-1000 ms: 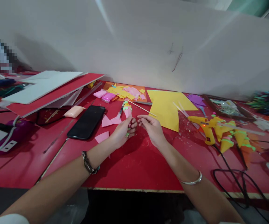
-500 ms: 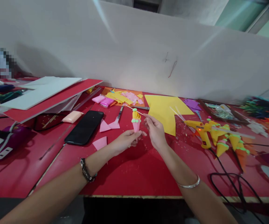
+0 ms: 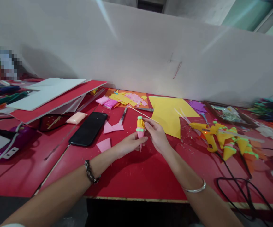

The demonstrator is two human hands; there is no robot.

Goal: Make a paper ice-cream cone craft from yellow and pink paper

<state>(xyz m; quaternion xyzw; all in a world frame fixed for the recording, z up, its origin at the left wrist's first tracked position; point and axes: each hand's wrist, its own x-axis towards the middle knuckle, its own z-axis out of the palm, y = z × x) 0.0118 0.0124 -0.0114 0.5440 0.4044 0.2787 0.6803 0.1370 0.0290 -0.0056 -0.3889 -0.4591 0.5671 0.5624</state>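
My left hand (image 3: 133,145) grips a small craft ice cream cone (image 3: 140,133) by its pink pointed lower part, holding it upright over the red table. The cone has a yellow swirled top, a ring of light green blobs at the rim and a green ball at the tip. My right hand (image 3: 157,134) has its thumb and fingers pinched at the right side of the yellow top. Whether a small piece is between these fingertips I cannot make out. Behind the hands a thin stick (image 3: 141,112) slants towards a yellow sheet (image 3: 166,113).
Left of my hands lie a black phone (image 3: 88,129), pink paper pieces (image 3: 103,145) and a peach clay pack (image 3: 76,118). To the right are a yellow glue gun (image 3: 206,134) with a looped black cord and several finished yellow cones (image 3: 229,151). White boards (image 3: 48,93) are stacked at back left.
The right fingertips have closed in on the yellow top from a small gap at its right. The cone has come slightly lower, still in my left hand. The view has shifted a little.
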